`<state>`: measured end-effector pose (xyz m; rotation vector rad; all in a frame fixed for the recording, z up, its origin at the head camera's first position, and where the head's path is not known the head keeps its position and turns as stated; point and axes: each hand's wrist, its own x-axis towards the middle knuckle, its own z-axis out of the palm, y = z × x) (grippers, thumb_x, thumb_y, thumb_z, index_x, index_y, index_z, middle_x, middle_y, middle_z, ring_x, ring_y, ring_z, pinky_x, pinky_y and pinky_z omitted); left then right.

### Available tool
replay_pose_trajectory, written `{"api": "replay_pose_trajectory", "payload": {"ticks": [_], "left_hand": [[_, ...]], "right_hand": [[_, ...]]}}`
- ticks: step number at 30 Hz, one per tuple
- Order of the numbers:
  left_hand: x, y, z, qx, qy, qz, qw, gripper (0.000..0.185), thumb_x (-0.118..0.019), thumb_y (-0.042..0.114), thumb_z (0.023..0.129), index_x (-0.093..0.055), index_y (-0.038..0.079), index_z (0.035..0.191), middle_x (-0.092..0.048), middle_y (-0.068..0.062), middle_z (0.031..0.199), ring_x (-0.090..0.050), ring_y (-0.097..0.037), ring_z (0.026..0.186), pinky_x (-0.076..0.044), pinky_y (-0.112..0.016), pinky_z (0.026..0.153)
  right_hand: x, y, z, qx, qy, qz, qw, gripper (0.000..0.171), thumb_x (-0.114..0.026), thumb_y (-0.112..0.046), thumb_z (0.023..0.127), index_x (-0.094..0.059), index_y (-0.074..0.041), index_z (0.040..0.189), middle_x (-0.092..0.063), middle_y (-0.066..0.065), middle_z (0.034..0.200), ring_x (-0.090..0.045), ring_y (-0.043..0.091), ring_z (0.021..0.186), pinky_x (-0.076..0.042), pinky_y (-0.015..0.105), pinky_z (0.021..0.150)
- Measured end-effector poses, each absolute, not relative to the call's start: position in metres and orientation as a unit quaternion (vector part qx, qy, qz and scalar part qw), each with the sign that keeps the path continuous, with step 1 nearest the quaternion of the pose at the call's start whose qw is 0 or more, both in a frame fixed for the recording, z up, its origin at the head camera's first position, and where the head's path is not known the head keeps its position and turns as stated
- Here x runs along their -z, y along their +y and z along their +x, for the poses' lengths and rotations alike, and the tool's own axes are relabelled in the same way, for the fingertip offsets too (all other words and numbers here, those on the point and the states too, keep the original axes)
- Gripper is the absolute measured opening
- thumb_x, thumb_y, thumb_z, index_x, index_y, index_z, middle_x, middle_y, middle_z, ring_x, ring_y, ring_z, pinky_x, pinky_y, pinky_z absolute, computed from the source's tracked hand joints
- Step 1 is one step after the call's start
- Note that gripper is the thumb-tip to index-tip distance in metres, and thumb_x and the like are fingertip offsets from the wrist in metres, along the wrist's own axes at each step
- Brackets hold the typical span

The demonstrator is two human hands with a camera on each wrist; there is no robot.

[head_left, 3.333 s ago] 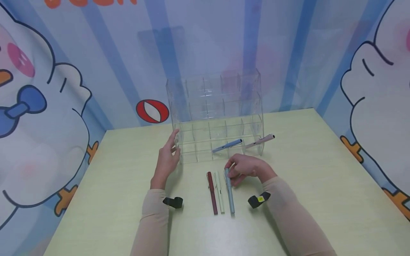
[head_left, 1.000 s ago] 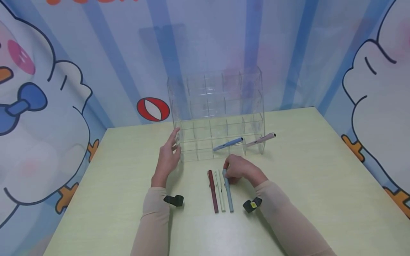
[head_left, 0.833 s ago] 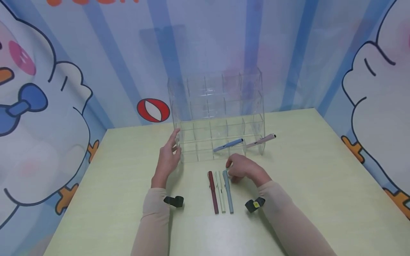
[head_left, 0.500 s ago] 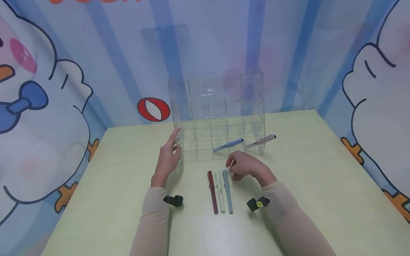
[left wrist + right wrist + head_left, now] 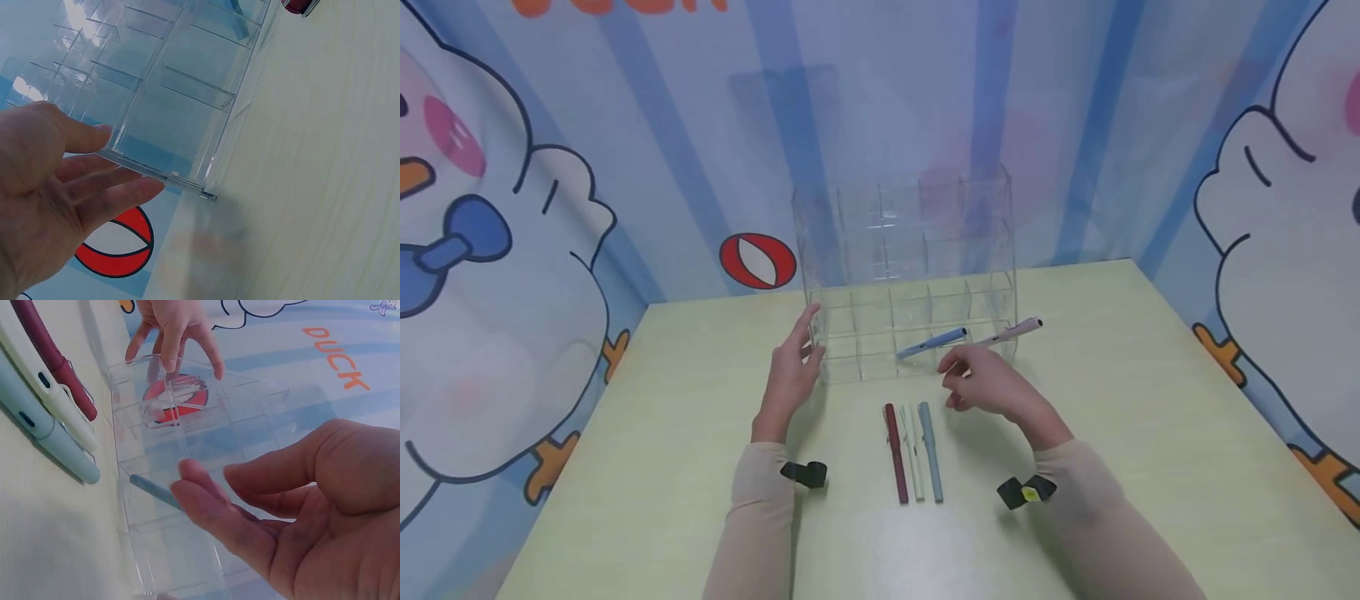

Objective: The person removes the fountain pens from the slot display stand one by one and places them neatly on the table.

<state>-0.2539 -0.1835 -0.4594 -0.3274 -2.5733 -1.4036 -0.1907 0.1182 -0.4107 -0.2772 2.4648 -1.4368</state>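
two pens [image 5: 932, 342] sit in the rack [image 5: 910, 275], three pens [image 5: 914, 452] wait on the table [image 5: 1150, 433], both hands [image 5: 790, 375] open, holding nothing.

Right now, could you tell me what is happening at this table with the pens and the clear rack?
A person's left hand rests with straight fingers against the left side of a clear acrylic organizer. The right hand hovers empty, fingers loosely curled, between the organizer and three pens lying side by side on the table: dark red, pale green and grey-blue. A blue pen and a pink pen already sit in the lowest row.
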Motion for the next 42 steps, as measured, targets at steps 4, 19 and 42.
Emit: {"api": "replay_pose_trajectory", "payload": {"ticks": [4,19,42], "left_hand": [[0.458,-0.184,-0.255,0.471,-0.871,-0.107,0.092,0.072,-0.057,0.002,0.100,-0.031,0.038,0.156,-0.047,-0.024,0.148,-0.055,-0.041,0.126,-0.049,-0.053,0.099],[0.457,-0.182,-0.254,0.461,-0.875,-0.109,0.098,0.074,-0.059,0.001,0.098,-0.031,0.036,0.156,-0.047,-0.023,0.148,-0.057,-0.042,0.124,-0.049,-0.053,0.098],[0.460,-0.183,-0.256,0.465,-0.874,-0.107,0.093,0.074,-0.058,0.000,0.098,-0.030,0.037,0.156,-0.047,-0.023,0.148,-0.056,-0.042,0.124,-0.050,-0.052,0.098]], "right_hand": [[0.411,0.126,-0.190,0.504,0.855,-0.093,0.078,0.021,-0.054,-0.001,0.099,-0.058,0.006,0.119,-0.061,0.021,0.105,-0.069,0.023,0.081,-0.060,0.034,0.074],[0.422,0.143,-0.193,0.544,0.829,-0.057,-0.118,0.023,-0.059,0.002,0.096,-0.059,0.007,0.118,-0.064,0.021,0.105,-0.067,0.032,0.093,-0.060,0.028,0.076],[0.434,0.166,-0.209,0.486,0.798,-0.026,-0.355,0.028,-0.073,0.000,0.084,-0.064,0.005,0.110,-0.054,0.021,0.117,-0.055,0.036,0.101,-0.044,0.039,0.083]]}}
